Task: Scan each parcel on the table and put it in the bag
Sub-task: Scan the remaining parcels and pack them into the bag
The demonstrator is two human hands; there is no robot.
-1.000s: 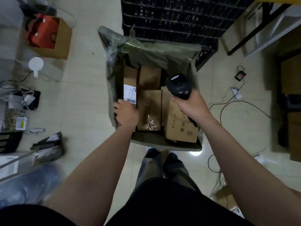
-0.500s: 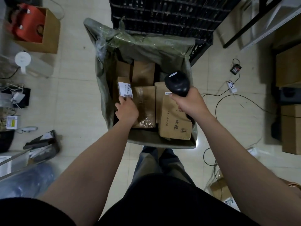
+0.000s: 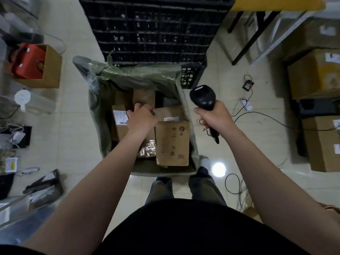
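- Reaching into the olive-green woven plastic bag (image 3: pixel 95 115) with your left hand (image 3: pixel 142 117), you have it palm down on the brown cardboard parcels (image 3: pixel 172 142) packed inside; whether its fingers grip one cannot be told.
- Your right hand (image 3: pixel 214 117) is clenched round the handle of the black handheld barcode scanner (image 3: pixel 203 97), held above the floor just right of the bag.
- Press the parcels flat and side by side, so the next ones have room.
- Keep the white shipping label (image 3: pixel 120 117) facing up; it looks easy to crease.
- Hold the scanner clear of the bag's rim, and mind its thin black cable (image 3: pixel 272 117) trailing across the floor.
- No surface with waiting parcels shows here, so look before reaching.
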